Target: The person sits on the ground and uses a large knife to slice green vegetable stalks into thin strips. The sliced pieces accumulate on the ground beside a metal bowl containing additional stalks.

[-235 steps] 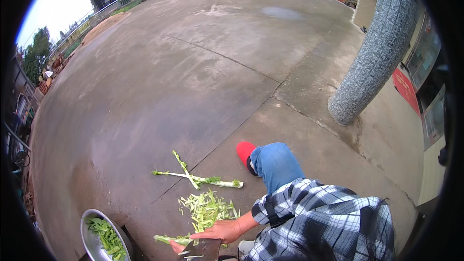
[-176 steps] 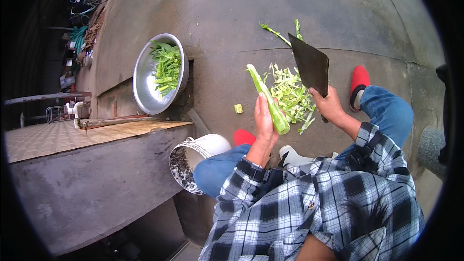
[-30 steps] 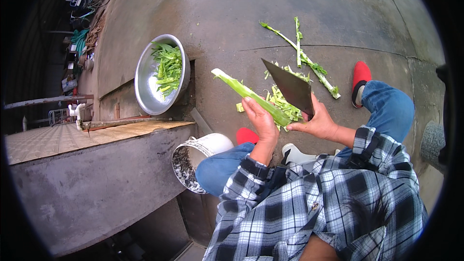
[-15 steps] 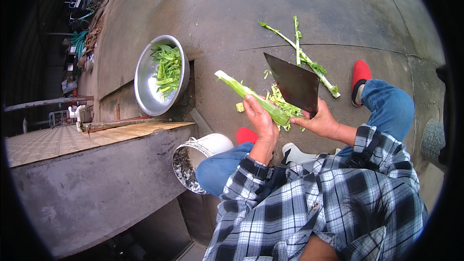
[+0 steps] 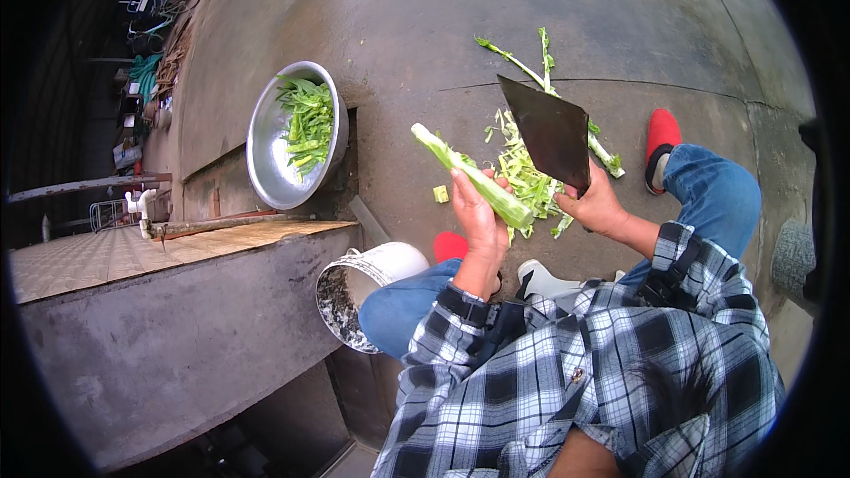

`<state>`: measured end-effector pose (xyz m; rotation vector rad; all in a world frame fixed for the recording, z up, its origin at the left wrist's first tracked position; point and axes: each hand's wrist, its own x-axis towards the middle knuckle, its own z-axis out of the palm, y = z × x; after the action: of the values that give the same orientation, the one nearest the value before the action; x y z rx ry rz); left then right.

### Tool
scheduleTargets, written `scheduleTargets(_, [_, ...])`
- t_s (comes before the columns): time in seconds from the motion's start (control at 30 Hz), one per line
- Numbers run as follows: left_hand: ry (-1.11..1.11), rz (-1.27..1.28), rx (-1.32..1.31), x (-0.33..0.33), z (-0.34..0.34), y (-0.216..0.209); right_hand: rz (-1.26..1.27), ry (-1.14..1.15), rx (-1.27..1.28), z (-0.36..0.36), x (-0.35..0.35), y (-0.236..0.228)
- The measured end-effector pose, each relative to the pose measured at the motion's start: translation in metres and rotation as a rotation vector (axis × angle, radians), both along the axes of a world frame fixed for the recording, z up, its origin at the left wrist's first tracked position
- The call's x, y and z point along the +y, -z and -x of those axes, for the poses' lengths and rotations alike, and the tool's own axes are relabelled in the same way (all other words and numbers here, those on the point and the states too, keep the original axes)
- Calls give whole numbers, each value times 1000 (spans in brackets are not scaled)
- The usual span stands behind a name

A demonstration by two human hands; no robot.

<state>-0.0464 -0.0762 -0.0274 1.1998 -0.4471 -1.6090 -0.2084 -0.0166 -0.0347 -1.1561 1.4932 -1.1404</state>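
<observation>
A thick pale-green vegetable stalk lies slanted in my left hand, its whitish end pointing up and left. My right hand is closed on a cleaver with a broad dark blade, held up to the right of the stalk and apart from it. Its handle is hidden by my fingers. Beneath both hands, light-green peelings are strewn over the concrete ground. Beyond the blade lie long uncut stalks with leafy bits, partly covered by it. One small cut piece rests left of the peelings.
A metal basin with cut green leaves and stems stands at the left. Nearer, a white bucket lies tipped beside my left knee. A low concrete wall runs along the lower left. My red shoe is at the right.
The cleaver and my right hand have moved right and slightly up, away from the stalk. My left hand has shifted the stalk a little right. More of the peelings on the ground show.
</observation>
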Motion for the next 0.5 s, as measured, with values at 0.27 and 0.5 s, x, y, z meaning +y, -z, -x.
scheduleTargets(0.27, [4,50,-3,-10,-13,15,253,-249,289,5,13,-20])
scheduleTargets(0.5, [-72,137,-126,-20,-26,19,549,-359,457,4,15,-18])
